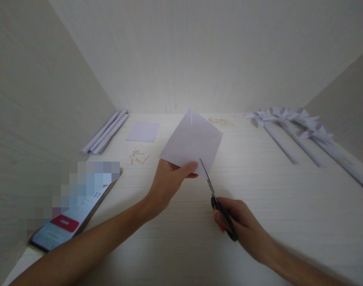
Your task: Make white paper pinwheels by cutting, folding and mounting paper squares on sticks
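Note:
A square sheet of pale paper (pixel 193 139), turned corner-up, is pinched near its lower edge by my left hand (pixel 169 180), thumb in front and fingers behind. There is a short slit at its top corner. My right hand (pixel 236 218) grips a pair of black-handled scissors (pixel 221 212) by the loops. Their blades point up and left, and they meet the lower corner of the sheet. One blade shows in front of the paper; the other is mostly hidden.
At the back left lie several rolled paper sticks (pixel 107 133), a flat paper square (pixel 143 131) and some small thin sticks (pixel 138 156). A phone (pixel 77 216) leans at the left wall. Several paper pinwheels (pixel 288 123) on sticks rest at right. Tan bits (pixel 217 120) lie behind the sheet.

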A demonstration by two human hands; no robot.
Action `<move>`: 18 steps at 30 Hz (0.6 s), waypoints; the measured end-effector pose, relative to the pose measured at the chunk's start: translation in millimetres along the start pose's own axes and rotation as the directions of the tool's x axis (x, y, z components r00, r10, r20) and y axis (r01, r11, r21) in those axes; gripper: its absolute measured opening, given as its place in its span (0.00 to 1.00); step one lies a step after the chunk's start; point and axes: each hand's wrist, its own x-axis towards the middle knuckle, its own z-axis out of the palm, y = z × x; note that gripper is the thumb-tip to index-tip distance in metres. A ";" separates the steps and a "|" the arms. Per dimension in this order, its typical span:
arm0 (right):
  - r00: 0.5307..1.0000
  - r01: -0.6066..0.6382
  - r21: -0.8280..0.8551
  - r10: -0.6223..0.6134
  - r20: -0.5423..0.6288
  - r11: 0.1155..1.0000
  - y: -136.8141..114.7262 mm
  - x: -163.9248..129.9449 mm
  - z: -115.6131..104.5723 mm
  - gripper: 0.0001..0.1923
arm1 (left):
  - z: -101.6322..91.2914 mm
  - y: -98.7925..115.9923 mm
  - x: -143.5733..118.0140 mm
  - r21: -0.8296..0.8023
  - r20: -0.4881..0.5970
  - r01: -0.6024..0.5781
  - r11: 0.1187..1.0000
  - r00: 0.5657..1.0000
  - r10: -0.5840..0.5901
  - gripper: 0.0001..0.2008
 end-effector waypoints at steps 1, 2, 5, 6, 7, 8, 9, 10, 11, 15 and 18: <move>1.000 0.005 -0.002 -0.005 -0.002 1.000 0.3 -0.3 0.0 0.22 | -0.4 -0.4 0.8 -0.008 -0.011 -0.004 1.000 1.000 0.004 0.12; 1.000 0.011 -0.006 -0.011 -0.004 1.000 0.6 -0.5 0.0 0.21 | -0.7 -0.8 1.4 -0.014 -0.023 -0.013 1.000 1.000 0.012 0.13; 1.000 0.023 -0.011 -0.023 -0.002 1.000 1.3 -0.7 0.0 0.21 | -1.6 -2.0 2.4 -0.016 -0.045 -0.039 0.999 0.998 0.039 0.15; 1.000 0.026 -0.009 -0.026 -0.003 1.000 1.6 -0.7 0.0 0.21 | -1.8 -2.2 2.4 -0.011 -0.046 -0.045 0.999 0.998 0.044 0.15; 1.000 0.027 -0.006 -0.027 -0.001 1.000 1.8 -0.6 0.0 0.20 | -1.9 -2.2 2.2 -0.004 -0.045 -0.049 0.999 0.998 0.048 0.15; 1.000 0.027 -0.003 -0.027 0.001 1.000 2.0 -0.6 -0.1 0.20 | -1.9 -2.0 1.8 0.005 -0.046 -0.052 0.999 0.998 0.052 0.15; 1.000 0.026 0.002 -0.026 0.004 1.000 2.3 -0.6 -0.1 0.20 | -2.0 -1.7 1.5 0.016 -0.046 -0.055 0.998 0.997 0.056 0.15; 1.000 0.025 0.008 -0.025 0.008 1.000 2.5 -0.7 -0.2 0.20 | -2.0 -1.2 1.2 0.030 -0.047 -0.058 0.998 0.997 0.059 0.14; 1.000 0.024 0.016 -0.024 0.012 1.000 2.6 -0.9 -0.3 0.20 | -2.0 -0.6 1.0 0.043 -0.047 -0.059 0.997 0.997 0.061 0.13; 0.999 0.032 0.025 -0.033 0.016 0.999 2.3 -1.4 -0.4 0.20 | -2.5 0.7 0.8 0.068 -0.037 -0.057 0.996 0.998 0.060 0.12; 0.999 0.040 0.024 -0.040 0.022 0.999 1.1 -1.3 -0.6 0.20 | -2.4 0.3 0.4 0.069 -0.030 -0.066 0.995 0.997 0.069 0.11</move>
